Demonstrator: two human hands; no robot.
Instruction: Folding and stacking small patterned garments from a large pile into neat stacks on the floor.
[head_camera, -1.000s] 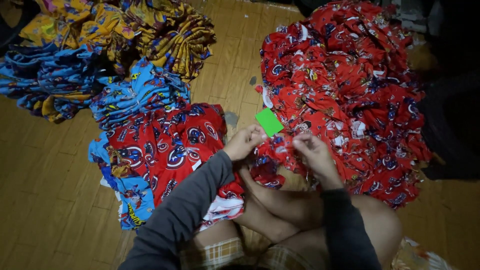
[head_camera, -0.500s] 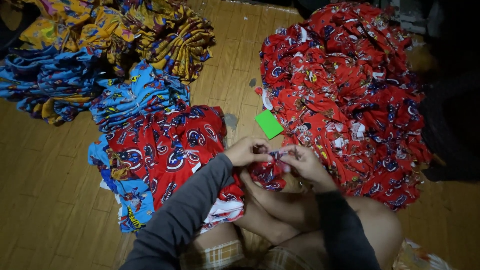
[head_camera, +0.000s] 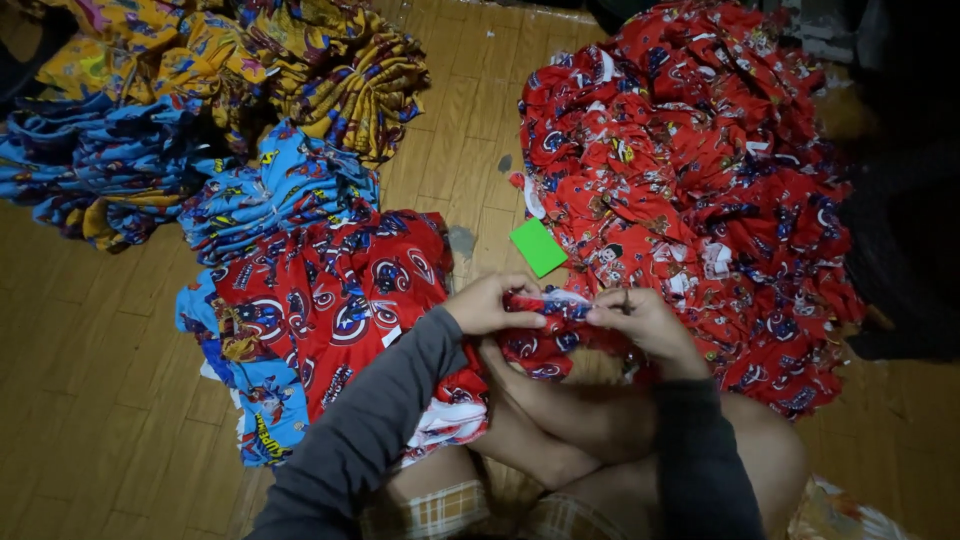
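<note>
Pinching a red printed garment (head_camera: 545, 325) between them, the left hand (head_camera: 490, 305) and right hand (head_camera: 640, 325) had fingers closed; a green card (head_camera: 538, 247) lay just beyond.

Red printed garment (head_camera: 545, 330): middle stretch covered by both hands; the left hand (head_camera: 490, 305) and right hand (head_camera: 640, 322) hide the pinched edge. A small dark object at the right hand's fingertips is too small to identify. Beside the garment, the red heap (head_camera: 690, 180) fades into darkness at its right side. Yellow pile (head_camera: 230, 60) cut by the top edge. Blue pile (head_camera: 90, 180) cut at left. Prints on cloth too blurred to make out.
</note>
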